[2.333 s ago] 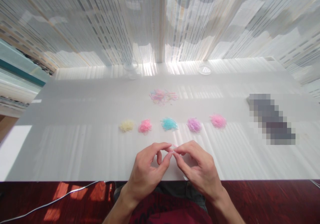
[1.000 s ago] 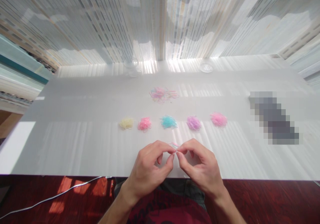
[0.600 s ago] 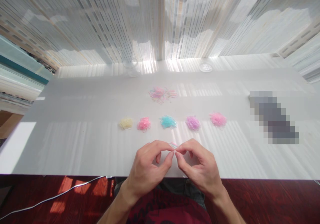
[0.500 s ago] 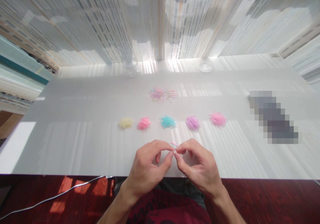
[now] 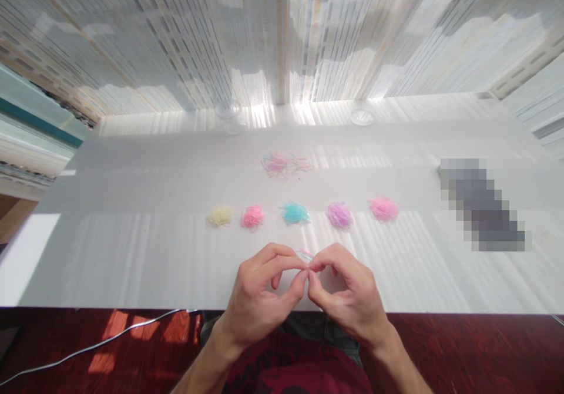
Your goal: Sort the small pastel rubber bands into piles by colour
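Note:
Near the table's front edge, my left hand (image 5: 264, 282) and my right hand (image 5: 346, 282) meet at the fingertips. Thumb and index finger of each are pinched together; whatever lies between them is too small to make out. Just beyond the fingertips show a few thin pastel strands (image 5: 305, 255), partly covered by the fingers; they look like small rubber bands. Ahead of my hands is a row of small piles of such bands: yellow (image 5: 220, 216), coral pink (image 5: 252, 216), turquoise (image 5: 295, 212), purple (image 5: 339, 215) and pink (image 5: 383, 208).
Behind the row lies a loose mixed-colour pile (image 5: 284, 165). Clear round plastic pieces (image 5: 362, 117) sit at the back of the white table (image 5: 145, 177), by the striped curtain (image 5: 185, 41). A blurred-out dark object (image 5: 484, 206) is at the right. A white cable (image 5: 101, 344) runs below.
Both hands stay pinched together, the joined fingertips slightly nearer to me. My left index finger has shifted a little. The piles look the same.

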The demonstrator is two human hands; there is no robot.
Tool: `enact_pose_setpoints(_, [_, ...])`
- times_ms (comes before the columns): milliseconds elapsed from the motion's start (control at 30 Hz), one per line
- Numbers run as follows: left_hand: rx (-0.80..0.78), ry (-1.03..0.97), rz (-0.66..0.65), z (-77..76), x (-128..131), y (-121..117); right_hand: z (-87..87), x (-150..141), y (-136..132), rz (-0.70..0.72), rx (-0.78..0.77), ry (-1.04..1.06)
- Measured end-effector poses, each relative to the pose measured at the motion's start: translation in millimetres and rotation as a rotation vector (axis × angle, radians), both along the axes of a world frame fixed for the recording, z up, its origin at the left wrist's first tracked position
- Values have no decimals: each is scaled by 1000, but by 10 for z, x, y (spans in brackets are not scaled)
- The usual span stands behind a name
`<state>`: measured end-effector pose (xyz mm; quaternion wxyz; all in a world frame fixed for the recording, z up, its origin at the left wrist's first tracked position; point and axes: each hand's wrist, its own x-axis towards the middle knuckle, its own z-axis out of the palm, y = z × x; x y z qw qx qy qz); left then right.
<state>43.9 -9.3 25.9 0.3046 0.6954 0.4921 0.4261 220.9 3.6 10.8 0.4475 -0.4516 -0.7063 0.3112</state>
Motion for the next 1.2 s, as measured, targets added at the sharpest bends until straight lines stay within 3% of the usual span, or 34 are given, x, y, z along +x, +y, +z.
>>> enact_pose_setpoints(500, [-27,-26,23,-6,48,-12,-18,7,-7,47,0,-18])
enact_pose_setpoints(933, [-204,-253,-4,-36,116,-55,20,91,-12,109,-206,213])
enact_pose_setpoints(1200, [-189,-206,-38,-35,90,-92,129,60,-17,140,-192,-8])
